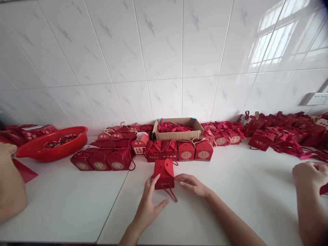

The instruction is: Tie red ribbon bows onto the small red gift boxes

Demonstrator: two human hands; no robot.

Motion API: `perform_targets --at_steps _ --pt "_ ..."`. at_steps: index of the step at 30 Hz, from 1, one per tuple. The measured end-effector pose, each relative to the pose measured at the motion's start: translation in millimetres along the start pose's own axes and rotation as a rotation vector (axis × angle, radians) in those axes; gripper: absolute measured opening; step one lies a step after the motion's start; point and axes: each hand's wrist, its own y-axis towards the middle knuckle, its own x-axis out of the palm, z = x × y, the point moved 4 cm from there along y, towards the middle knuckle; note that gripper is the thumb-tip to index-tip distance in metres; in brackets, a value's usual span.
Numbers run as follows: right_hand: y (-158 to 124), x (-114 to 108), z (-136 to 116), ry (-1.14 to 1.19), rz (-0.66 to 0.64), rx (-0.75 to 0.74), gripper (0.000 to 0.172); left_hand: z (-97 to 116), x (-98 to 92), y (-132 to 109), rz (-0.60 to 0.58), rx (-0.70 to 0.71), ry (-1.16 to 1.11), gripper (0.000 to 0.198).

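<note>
A small red gift box [164, 176] stands on the white table in front of me, with its rounded top flap [169, 167] partly raised. From its front hangs a dark red cord [171, 194] that trails onto the table. My left hand [150, 201] is at the box's left side, index fingertip against it, thumb spread apart. On the other side, my right hand [193, 185] has its fingers stretched out, the tips at or very near the box's right edge. Neither hand is wrapped around the box.
Behind it stand rows of closed red gift boxes [188, 151] and a cardboard carton [176, 136] of red ribbons. A red basin [53, 152] with small packets is at left. Other people's arms reach in at left [11, 191] and right [309, 191]. More red boxes line the tiled wall [164, 61].
</note>
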Motion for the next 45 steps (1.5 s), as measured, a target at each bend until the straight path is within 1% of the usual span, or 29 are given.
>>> perform_targets --at_steps 2,3,4,6,8,9,10,11,13,15,19,22,26,28,30,32,34,36,38,39,40,41,42,43,45 --pt "-0.7 12.0 -5.0 -0.144 -0.09 -0.055 0.038 -6.1 -12.9 -7.0 0.179 0.018 0.126 0.053" --pt "-0.8 15.3 -5.3 -0.24 -0.086 -0.079 0.038 -10.2 -21.8 -7.8 0.257 0.021 0.16 0.044" --pt "-0.7 16.2 -4.3 -0.332 -0.034 -0.092 0.037 -14.3 -31.4 -7.7 0.32 0.022 0.188 0.037" --pt "-0.8 12.9 -0.3 -0.452 0.162 -0.089 0.039 -20.6 -51.4 -6.5 0.431 0.023 0.246 0.027" --pt "-1.9 7.1 5.0 -0.505 0.356 -0.064 0.046 -24.2 -69.1 -6.1 0.506 0.025 0.309 0.023" --pt "-2.4 4.8 7.8 -0.513 0.412 -0.05 0.044 -25.5 -76.7 -6.2 0.536 0.024 0.339 0.023" --pt "-2.7 2.9 10.4 -0.518 0.44 -0.039 0.039 -26.9 -83.7 -6.3 0.565 0.021 0.369 0.023" --pt "-3.2 0.7 12.7 -0.524 0.469 -0.03 0.035 -28.6 -90.2 -6.1 0.594 0.017 0.397 0.023" --pt "-4.8 -3.4 16.4 -0.533 0.512 -0.012 0.031 -33.6 -102.1 -3.4 0.649 0.007 0.455 0.024" --pt "-6.0 -5.8 19.0 -0.535 0.533 -0.004 0.028 -40.7 -112.4 4.4 0.682 0.001 0.502 0.024" --pt "-4.1 -5.9 20.9 -0.512 0.516 -0.012 0.03 -55.1 -125.6 33.4 0.655 0.017 0.577 0.025" --pt "-1.1 -5.1 20.2 -0.478 0.456 -0.015 0.028 -60.6 -128.0 60.3 0.63 0.028 0.612 0.024" --pt "-2.3 -5.2 17.0 -0.426 0.335 -0.015 0.028 -61.8 -119.6 94.2 0.608 0.029 0.649 0.021" --pt "-3.6 -4.1 14.3 -0.394 0.246 -0.024 0.029 -62.2 -113.7 104.0 0.628 0.022 0.673 0.022" --pt "-3.4 -0.8 11.0 -0.349 0.133 -0.043 0.029 -63.1 -108.7 106.4 0.669 0.018 0.696 0.025" --pt "-1.7 3.3 8.0 -0.306 0.048 -0.062 0.029 -63.9 -104.2 103.4 0.714 0.022 0.713 0.03" --pt "1.1 6.3 6.5 -0.279 0.033 -0.072 0.03 -63.5 -98.6 98.6 0.75 0.036 0.724 0.039" --pt "4.5 7.0 7.6 -0.262 0.072 -0.076 0.03 -60.0 -89.1 93.9 0.781 0.07 0.748 0.048" --pt "7.7 2.7 11.3 -0.251 0.163 -0.078 0.026 -53.2 -72.7 89.4 0.783 0.129 0.78 0.049" --pt "8.7 -2.8 13.9 -0.249 0.239 -0.075 0.023 -49.0 -61.5 87.2 0.76 0.168 0.788 0.047" --pt "8.9 -10.9 17.0 -0.248 0.34 -0.069 0.023 -44.4 -48.3 84.9 0.71 0.214 0.786 0.045" --pt "7.8 -21.6 20.5 -0.248 0.464 -0.057 0.023 -39.4 -33.3 82.6 0.633 0.27 0.768 0.043" --pt "5.1 -34.3 24.2 -0.246 0.605 -0.04 0.025 -34.0 -17.0 80.1 0.533 0.334 0.733 0.042" --pt "0.8 -48.0 28.1 -0.241 0.754 -0.017 0.026 -28.3 0.4 77.8 0.403 0.403 0.686 0.042" --pt "-11.1 -74.7 36.3 -0.214 1.032 0.037 0.029 -17.4 36.2 74.6 0.081 0.508 0.558 0.043"
